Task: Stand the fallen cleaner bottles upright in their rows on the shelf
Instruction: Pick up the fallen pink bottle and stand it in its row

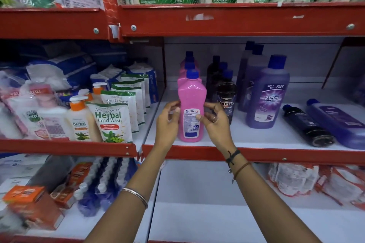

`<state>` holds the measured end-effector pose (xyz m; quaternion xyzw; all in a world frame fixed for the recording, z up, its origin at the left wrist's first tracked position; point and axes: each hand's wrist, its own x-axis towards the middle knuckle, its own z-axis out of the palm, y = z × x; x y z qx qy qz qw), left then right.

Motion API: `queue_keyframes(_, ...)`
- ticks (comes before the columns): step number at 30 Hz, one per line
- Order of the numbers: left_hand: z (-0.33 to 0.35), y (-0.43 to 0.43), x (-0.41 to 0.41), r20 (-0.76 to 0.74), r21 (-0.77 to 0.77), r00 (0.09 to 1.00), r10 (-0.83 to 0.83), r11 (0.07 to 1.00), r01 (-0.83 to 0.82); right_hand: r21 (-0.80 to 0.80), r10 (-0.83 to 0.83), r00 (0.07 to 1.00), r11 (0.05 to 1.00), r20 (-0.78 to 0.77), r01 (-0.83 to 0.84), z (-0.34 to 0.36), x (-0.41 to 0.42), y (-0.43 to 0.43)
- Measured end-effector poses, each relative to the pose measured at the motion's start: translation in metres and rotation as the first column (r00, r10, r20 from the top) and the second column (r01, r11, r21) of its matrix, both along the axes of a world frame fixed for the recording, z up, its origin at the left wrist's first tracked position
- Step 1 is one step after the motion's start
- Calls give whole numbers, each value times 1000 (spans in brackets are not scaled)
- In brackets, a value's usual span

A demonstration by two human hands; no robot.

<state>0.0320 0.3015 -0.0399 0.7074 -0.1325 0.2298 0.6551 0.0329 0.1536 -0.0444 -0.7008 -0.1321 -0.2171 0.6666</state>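
Pink bottle [191, 108] upright btwn both grips: left hand [167, 122] & right hand [215, 122] loosely half-open, fingertips touching its sides; two fallen bottles [324, 124] lie to right.

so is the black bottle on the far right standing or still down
Still down. The black bottle lies on its side on the shelf, base toward the front edge, cap pointing back, beside a fallen purple bottle.

pink bottle [191, 104] upright; black bottle [308, 125], purple bottle [335, 122] fallen
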Motion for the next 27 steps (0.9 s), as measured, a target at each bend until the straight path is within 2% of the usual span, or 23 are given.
queue_keyframes(4, 0, 5, 4, -35, -52, 999, -35, 998, 33, 6, -153, 988, 988, -4, 153, -5, -1, -1)
queue_keyframes(7, 0, 7, 7, -62, -17, 988, -143, 990, 143, 28, -100, 994, 994, -34, 101, -8, -1, 1)
queue_keyframes(11, -4, 8, 6, -139, -30, 963, -232, 973, 230, 8, 52, 997, 999, -52, -52, -7, -8, 8)
queue_keyframes(14, -4, 8, 5, -167, -67, 951, -261, 965, 253, -80, 84, 996, 993, -36, -87, -6, -10, 6)
queue_keyframes(19, -5, 11, 0, -89, 30, 989, -114, 993, 117, -44, 80, 996, 996, -35, -82, -5, -3, 0)
queue_keyframes(27, -3, 5, -10, -64, 67, 997, 29, 997, -25, -62, 77, 994, 995, -74, -82, -3, 2, 0)
